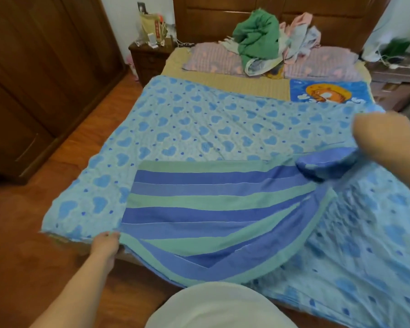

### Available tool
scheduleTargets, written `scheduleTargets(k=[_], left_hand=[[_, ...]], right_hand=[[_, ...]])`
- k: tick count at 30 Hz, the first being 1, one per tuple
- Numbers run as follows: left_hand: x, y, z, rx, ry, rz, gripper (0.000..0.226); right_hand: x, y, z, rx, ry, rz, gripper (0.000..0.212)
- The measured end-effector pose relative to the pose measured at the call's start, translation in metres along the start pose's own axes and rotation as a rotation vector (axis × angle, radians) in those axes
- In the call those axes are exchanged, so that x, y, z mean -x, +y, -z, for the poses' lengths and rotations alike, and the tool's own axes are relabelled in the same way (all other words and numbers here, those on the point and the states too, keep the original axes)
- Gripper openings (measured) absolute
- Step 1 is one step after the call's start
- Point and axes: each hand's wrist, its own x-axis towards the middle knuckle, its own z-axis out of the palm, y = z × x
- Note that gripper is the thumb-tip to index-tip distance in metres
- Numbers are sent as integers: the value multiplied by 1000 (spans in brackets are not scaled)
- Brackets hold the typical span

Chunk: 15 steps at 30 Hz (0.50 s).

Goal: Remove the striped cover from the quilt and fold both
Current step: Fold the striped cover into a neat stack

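Cover: striped cover (pixel 199 204) lies atop quilt (pixel 189 129), near edge.
L hand: my left hand (pixel 104 243) pinches cover's corner.
R hand: my right hand (pixel 384 136) blurred, grips cover's bunched end.

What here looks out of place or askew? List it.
The striped cover lies crooked on the heart-print quilt, its right side bunched up where the right hand holds it, while the left hand grips its near corner. A loose heap of clothes sits on the pillows.
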Motion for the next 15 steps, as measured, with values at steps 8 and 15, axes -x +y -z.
scheduleTargets(k=[8,15], left_hand=[[74,10,0,113,-324,-27,12],[120,33,-13,157,-734,-191,15]], right_hand=[[12,-277,51,-550,-2,492,9],[134,-402,-17,-862,-731,580,93]])
